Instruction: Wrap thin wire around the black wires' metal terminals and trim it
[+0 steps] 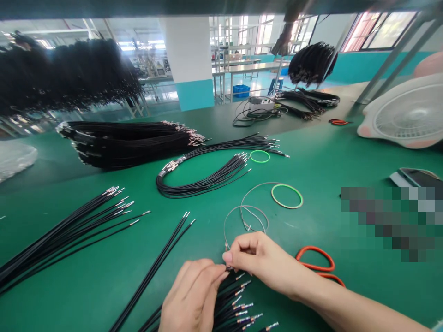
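My left hand (192, 297) is closed round a bundle of black wires with metal tips (238, 306) at the near edge of the green table (328, 157). My right hand (258, 258) pinches at the top of that bundle, fingertips meeting those of my left hand. A thin grey wire loop (245, 216) runs from the pinch point out across the table. A pair of red-handled scissors (316, 265) lies just right of my right wrist.
Loose black wires (69, 230) fan out at left, two more (162, 258) lie near my left hand. A coiled bundle (207, 177) and a large pile (124, 140) sit farther back. Green rings (287, 196) (259, 157), a white fan (408, 113) and a phone (415, 177) at right.
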The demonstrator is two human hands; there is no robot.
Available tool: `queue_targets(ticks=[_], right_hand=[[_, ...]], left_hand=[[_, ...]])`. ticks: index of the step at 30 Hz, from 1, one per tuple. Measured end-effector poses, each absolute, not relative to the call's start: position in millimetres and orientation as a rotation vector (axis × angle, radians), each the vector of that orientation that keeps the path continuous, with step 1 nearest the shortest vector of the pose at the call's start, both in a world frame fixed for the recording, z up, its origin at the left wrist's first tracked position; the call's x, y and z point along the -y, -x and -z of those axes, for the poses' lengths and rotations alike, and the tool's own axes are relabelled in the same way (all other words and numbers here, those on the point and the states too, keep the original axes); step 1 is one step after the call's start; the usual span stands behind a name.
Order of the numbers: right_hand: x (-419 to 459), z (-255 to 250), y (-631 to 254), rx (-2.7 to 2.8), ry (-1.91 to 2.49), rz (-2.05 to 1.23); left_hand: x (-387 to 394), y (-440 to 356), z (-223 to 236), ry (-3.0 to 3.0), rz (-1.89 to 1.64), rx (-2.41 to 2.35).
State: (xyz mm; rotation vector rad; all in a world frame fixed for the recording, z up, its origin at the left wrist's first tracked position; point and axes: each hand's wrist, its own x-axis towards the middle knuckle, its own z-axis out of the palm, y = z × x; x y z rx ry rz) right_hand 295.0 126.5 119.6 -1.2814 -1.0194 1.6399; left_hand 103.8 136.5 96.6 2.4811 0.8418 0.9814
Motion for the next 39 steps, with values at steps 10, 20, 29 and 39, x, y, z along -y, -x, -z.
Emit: queue_targets(ticks=[10,20,29,39], right_hand=[[-126.9,-115.8,-301.2,1.173,1.315,-1.563],[-126.5,-112.7,-301.3,1.326,1.309,-1.475],[-126.6,-111.8,-301.7,1.450,1.293,-1.389],[-127.5,-114.9,-304.8,1.843,1.259,-1.087]], left_hand=[[-136.6,-102.7,-91.1,-2.609,-0.907,-0.782],[-131.6,-106.9,-91.2,-2.575,-0.845,-0.869],[-127.9,-109.5,-85.6,-2.451,-0.717,-0.985],[-128.9,-111.4,-84.5,-2.402,-0.678,-1.034]])
